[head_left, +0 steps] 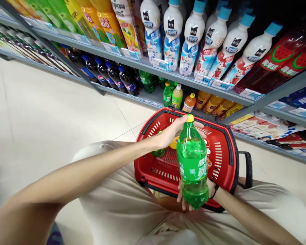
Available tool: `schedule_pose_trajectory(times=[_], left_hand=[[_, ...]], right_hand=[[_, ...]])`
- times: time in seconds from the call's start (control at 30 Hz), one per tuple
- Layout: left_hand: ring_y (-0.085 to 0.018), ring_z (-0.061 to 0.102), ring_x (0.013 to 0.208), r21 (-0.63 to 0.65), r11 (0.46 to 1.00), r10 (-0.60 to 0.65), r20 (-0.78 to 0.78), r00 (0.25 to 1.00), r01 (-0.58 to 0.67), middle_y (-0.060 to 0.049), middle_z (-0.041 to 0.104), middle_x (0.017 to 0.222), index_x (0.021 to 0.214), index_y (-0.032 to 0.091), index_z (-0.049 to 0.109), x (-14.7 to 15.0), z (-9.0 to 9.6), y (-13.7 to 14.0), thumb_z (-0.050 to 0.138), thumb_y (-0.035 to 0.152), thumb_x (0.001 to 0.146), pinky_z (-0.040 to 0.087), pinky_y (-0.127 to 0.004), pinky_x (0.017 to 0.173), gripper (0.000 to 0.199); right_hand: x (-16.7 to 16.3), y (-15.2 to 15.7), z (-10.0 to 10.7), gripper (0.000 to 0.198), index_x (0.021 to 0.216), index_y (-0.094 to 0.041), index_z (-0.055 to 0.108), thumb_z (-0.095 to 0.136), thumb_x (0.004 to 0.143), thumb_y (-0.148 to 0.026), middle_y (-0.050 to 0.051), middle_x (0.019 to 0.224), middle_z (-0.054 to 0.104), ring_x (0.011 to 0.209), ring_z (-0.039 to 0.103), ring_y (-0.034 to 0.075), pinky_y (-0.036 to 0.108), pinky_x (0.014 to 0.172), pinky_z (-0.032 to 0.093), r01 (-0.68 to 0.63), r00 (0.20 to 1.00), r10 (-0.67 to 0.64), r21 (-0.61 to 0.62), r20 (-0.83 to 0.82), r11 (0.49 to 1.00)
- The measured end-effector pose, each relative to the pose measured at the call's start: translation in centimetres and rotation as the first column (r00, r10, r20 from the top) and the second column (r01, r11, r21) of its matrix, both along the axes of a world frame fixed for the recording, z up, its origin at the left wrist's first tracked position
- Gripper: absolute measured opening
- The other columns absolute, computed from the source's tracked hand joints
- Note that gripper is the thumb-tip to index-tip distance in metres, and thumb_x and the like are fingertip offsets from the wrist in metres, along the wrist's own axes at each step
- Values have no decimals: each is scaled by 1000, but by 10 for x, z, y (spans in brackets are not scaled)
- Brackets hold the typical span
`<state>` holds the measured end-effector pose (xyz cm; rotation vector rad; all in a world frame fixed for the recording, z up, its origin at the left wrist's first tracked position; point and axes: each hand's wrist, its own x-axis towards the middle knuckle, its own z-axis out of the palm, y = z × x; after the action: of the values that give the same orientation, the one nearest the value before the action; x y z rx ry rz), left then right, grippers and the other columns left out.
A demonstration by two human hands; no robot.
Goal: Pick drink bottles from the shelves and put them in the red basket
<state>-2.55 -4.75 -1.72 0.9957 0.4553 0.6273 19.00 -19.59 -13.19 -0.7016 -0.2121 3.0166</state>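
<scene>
A large green soda bottle (193, 168) with a yellow cap tilts over a red shopping basket (165, 175). My left hand (173, 131) grips it at the neck, thumb by the cap and fingers passing behind. Under the lower end is my right hand (211, 190), with a dark band at the wrist; its palm is hidden behind the bottle, and some fingertips show past the base. Inside the basket lie a green bottle (158, 152), partly covered by my left wrist, and a yellow-topped item (173, 143). Other small items there are mostly hidden by the soda bottle.
Beyond the basket runs a store shelf (140, 63) with white blue-capped bottles (172, 34) above. Cola bottles (111, 75) and small drinks (177, 96) stand on the lower level. A black basket handle (248, 170) juts right, and pale floor tiles (53, 109) stretch left.
</scene>
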Motion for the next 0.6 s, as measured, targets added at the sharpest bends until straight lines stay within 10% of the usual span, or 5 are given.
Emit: schedule_pose_trajectory(times=[0.17, 0.4, 0.6], left_hand=[[-26, 77, 92, 50, 993, 110, -54, 992, -107, -17, 80, 102, 103, 13, 77, 5, -1, -10, 43, 86, 96, 61, -36, 84, 80], [-22, 76, 80, 67, 931, 365, -223, 904, -359, -14, 80, 96, 101, 12, 77, 0, -8, -2, 45, 83, 97, 61, -32, 76, 79], [-28, 76, 103, -81, 956, 267, -145, 953, -281, -18, 79, 112, 112, 11, 76, 2, -8, -4, 55, 77, 97, 61, -39, 93, 71]], right_hand=[[-12, -5, 7, 70, 106, -20, 75, 65, 78, -83, 14, 104, 82, 102, 75, 36, 56, 94, 57, 213, 958, -228, 104, 175, 972], [-19, 3, 0, 52, 109, -27, 77, 79, 80, -70, 4, 110, 83, 123, 70, 30, 47, 110, 51, 552, 662, -666, 379, 343, 743], [-8, -1, -7, 71, 106, -20, 76, 71, 75, -84, 14, 105, 82, 109, 75, 37, 54, 96, 58, 456, 796, -529, 284, 294, 844]])
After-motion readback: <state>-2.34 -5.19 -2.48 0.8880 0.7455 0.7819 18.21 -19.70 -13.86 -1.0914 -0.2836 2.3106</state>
